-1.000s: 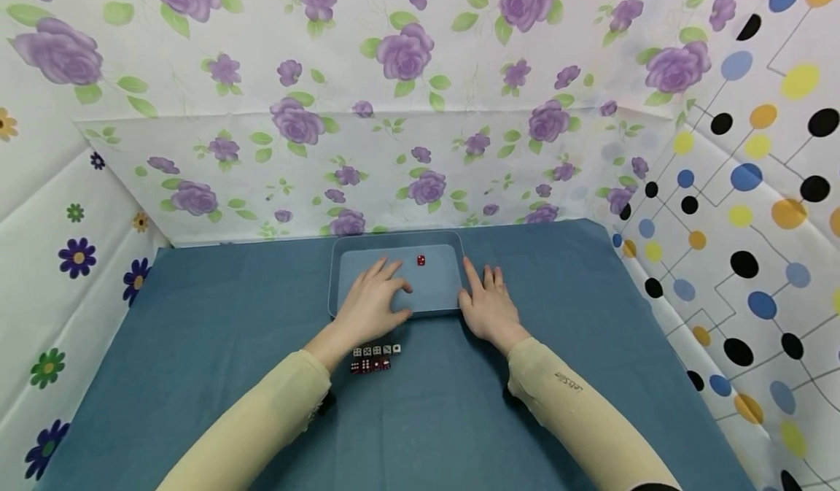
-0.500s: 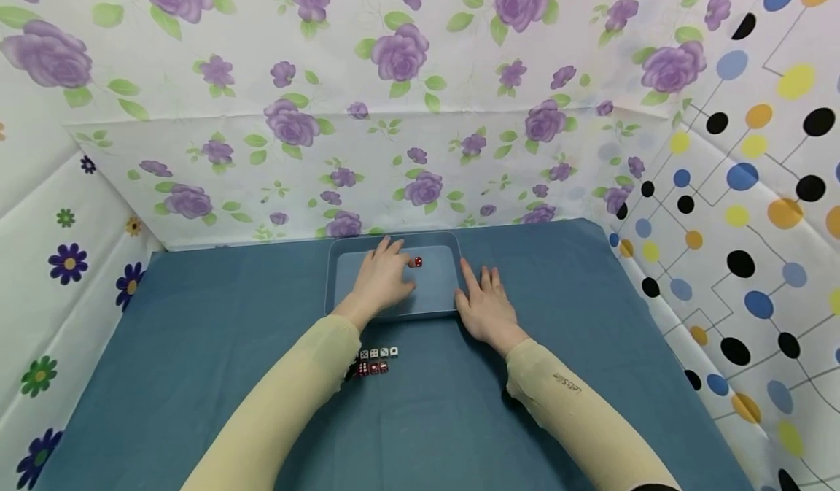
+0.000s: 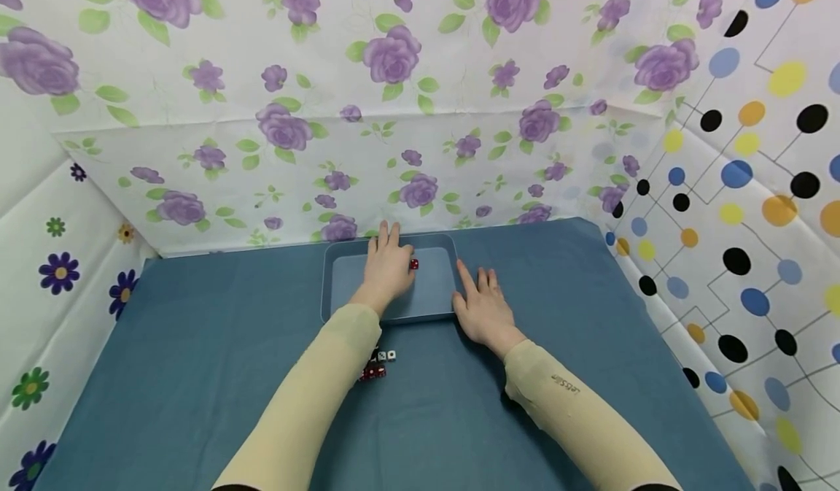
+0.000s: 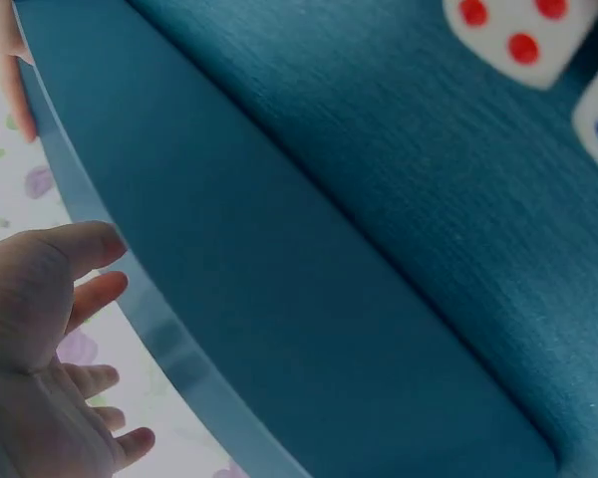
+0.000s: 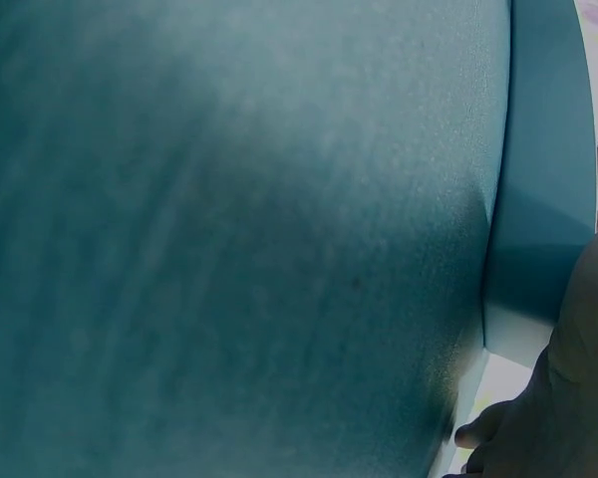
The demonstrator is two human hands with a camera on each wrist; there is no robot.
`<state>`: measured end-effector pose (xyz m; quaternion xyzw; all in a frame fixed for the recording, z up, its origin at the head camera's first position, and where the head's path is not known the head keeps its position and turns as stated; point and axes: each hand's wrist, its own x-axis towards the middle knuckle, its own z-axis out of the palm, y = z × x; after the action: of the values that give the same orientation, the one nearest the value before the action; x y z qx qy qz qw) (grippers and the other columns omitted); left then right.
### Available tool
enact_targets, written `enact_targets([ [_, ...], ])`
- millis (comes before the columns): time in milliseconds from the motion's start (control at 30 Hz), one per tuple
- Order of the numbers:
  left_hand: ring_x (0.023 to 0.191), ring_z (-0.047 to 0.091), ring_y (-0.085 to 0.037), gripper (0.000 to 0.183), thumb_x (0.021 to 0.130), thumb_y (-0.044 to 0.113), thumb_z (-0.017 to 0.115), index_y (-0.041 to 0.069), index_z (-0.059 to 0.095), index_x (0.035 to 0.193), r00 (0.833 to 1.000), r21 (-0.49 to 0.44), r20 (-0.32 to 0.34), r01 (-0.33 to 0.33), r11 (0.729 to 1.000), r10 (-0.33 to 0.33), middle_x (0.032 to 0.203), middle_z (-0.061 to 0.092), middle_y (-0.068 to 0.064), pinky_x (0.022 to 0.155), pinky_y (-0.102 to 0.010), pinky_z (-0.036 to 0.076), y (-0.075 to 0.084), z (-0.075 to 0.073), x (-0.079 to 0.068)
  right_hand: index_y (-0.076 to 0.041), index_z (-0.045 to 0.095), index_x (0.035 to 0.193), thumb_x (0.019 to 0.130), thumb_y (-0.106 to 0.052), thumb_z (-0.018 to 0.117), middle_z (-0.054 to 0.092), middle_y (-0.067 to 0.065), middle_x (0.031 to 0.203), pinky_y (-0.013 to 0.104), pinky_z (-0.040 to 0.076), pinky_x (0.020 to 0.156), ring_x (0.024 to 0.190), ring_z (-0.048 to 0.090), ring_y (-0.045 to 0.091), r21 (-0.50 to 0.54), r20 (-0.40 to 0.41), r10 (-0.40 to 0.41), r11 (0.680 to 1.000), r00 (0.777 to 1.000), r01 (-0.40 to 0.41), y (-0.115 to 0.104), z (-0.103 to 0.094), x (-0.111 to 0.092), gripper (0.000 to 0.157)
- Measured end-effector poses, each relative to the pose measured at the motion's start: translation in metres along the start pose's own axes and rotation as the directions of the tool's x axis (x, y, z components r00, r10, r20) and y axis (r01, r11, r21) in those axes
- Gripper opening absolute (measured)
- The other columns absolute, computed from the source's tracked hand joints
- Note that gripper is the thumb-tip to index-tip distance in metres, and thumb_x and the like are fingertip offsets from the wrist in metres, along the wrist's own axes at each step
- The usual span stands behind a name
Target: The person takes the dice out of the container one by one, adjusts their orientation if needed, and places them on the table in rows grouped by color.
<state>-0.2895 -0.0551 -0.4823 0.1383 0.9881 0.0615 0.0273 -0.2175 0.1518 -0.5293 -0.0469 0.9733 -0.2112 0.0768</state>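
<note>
A blue-grey tray [image 3: 323, 287] stands against the far edge of the table, and a single red die [image 3: 414, 264] lies inside it. My left hand [image 3: 389, 268] reaches over the tray, thumb and index finger spread at the die's left side, other fingers pointing to the back wall. In the left wrist view, a gap shows between the thumb and index fingertips of the left hand [image 4: 30, 319], beyond the tray's near wall [image 4: 229, 229]. My right hand [image 3: 487, 312] rests flat at the tray's right end, index fingertip at the rim.
Below the left forearm sit white dice [image 3: 387, 356] and a row of red dice [image 3: 375, 371], partly hidden by the sleeve. A blue cloth [image 3: 216, 345] covers the table. Behind it rises a flowered wall sheet [image 3: 420, 141]; a dotted sheet [image 3: 735, 257] hangs at the right.
My left hand has moved right and farther back across the tray, up to the red die. Its forearm now covers more of the dice rows. The right hand keeps its place at the rim.
</note>
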Motion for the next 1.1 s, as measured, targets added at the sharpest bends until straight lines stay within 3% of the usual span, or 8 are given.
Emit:
enact_targets([
  [200, 0.163, 0.001, -0.045, 0.040, 0.105, 0.032, 0.072, 0.018, 0.071, 0.142, 1.000, 0.035, 0.000, 0.008, 0.999, -0.008, 0.175, 0.018, -0.022, 0.128, -0.061, 0.017, 0.000, 0.008, 0.007, -0.031, 0.003, 0.174, 0.116, -0.044, 0.031, 0.010, 0.027, 0.176, 0.062, 0.013, 0.129, 0.163, -0.001, 0.045, -0.002, 0.011, 0.003, 1.000, 1.000, -0.003, 0.001, 0.000, 0.000, 0.065],
  [500, 0.163, 0.002, -0.045, 0.023, 0.106, 0.032, 0.071, 0.020, 0.079, 0.124, 1.000, 0.060, 0.012, 0.020, 0.998, -0.020, 0.175, 0.020, -0.022, 0.128, -0.061, 0.017, 0.001, 0.014, 0.009, -0.031, 0.002, 0.174, 0.117, -0.044, 0.029, 0.009, 0.027, 0.176, 0.059, 0.011, 0.130, 0.163, -0.002, 0.045, 0.000, 0.024, -0.012, 1.000, 1.000, 0.012, -0.002, -0.003, 0.001, 0.064],
  [1100, 0.163, 0.006, -0.044, 0.020, 0.103, 0.032, 0.074, 0.013, 0.080, 0.105, 1.000, 0.103, 0.020, -0.004, 0.995, 0.002, 0.172, 0.029, -0.020, 0.128, -0.059, 0.019, 0.005, 0.011, 0.006, -0.031, 0.003, 0.174, 0.117, -0.043, 0.030, 0.008, 0.027, 0.176, 0.063, 0.012, 0.128, 0.163, -0.002, 0.046, 0.013, 0.013, -0.004, 1.000, 1.000, 0.004, 0.000, -0.001, -0.001, 0.064],
])
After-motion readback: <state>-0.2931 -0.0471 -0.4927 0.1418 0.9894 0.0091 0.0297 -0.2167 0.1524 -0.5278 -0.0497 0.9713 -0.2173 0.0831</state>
